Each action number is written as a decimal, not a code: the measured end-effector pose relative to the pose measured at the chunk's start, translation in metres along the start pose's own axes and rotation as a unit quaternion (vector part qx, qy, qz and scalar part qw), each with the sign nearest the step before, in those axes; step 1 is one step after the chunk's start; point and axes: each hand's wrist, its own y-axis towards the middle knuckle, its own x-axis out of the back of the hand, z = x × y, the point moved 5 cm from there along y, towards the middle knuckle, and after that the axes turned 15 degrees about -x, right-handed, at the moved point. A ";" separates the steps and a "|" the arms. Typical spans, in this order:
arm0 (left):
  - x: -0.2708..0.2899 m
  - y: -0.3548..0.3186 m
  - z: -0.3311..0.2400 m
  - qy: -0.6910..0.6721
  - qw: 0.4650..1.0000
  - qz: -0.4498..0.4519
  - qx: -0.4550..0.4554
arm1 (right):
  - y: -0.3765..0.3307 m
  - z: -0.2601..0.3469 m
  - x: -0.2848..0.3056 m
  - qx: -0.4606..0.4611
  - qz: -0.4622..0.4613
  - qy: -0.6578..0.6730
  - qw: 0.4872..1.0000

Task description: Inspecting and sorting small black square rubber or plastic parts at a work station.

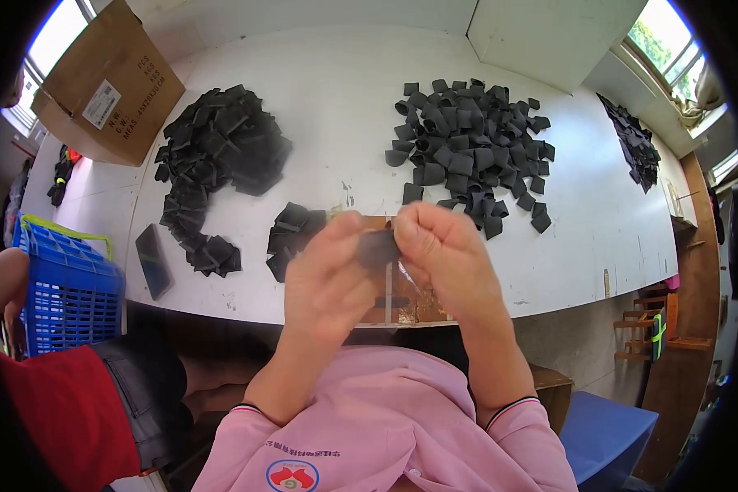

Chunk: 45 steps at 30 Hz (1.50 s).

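The person's right hand (pixel 438 246) is pinching the right edge of a small black piece (pixel 377 248) between thumb and curled fingers, holding it over the brown panel (pixel 422 312) at the table's near edge. The left hand (pixel 328 279) is meeting the piece's left side, its fingers blurring, so I cannot tell whether they are gripping it. A small black cluster (pixel 285 238) is lying just left of the brown panel; a larger pile of flat black pieces (pixel 242 143) is spreading farther left and beyond it. Curled black pieces (pixel 467 156) are lying beyond the panel, to its right, on the white table (pixel 336 90).
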 end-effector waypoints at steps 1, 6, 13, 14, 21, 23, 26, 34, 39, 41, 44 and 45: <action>-0.004 0.003 -0.001 -0.026 1.000 0.002 0.017 | 0.008 0.003 0.002 -0.031 0.018 0.009 0.999; 0.038 0.007 -0.004 0.123 0.992 -0.027 -0.010 | 0.025 -0.036 0.013 -0.049 0.085 0.091 0.991; -0.017 0.012 -0.019 0.626 0.697 0.147 -0.319 | -0.003 -0.018 0.020 0.217 -0.237 -0.223 0.920; -0.017 0.015 -0.024 0.626 0.697 0.147 -0.317 | -0.014 -0.011 0.014 0.278 -0.259 -0.269 0.885; -0.022 0.013 -0.017 0.643 0.653 0.213 -0.339 | -0.023 0.002 -0.007 0.369 -0.289 -0.374 0.800; -0.016 0.011 -0.019 0.483 0.805 0.101 -0.329 | -0.024 0.005 -0.009 0.410 -0.304 -0.393 0.765; -0.003 0.010 -0.024 0.393 0.857 -0.004 -0.333 | -0.023 0.011 -0.013 0.435 -0.314 -0.438 0.721; 0.003 -0.002 -0.021 0.423 0.852 0.002 -0.308 | -0.012 -0.004 -0.003 0.422 -0.278 -0.388 0.771; -0.001 -0.001 -0.024 0.445 0.833 0.047 -0.326 | -0.010 0.002 -0.002 0.394 -0.258 -0.377 0.797; 0.000 0.000 -0.025 0.415 0.848 0.024 -0.329 | -0.010 0.008 -0.003 0.388 -0.245 -0.368 0.809; 0.002 -0.001 -0.023 0.390 0.862 -0.006 -0.323 | -0.010 0.015 -0.003 0.376 -0.232 -0.391 0.807; 0.003 -0.002 -0.022 0.395 0.862 -0.012 -0.316 | -0.008 0.012 -0.002 0.370 -0.217 -0.389 0.816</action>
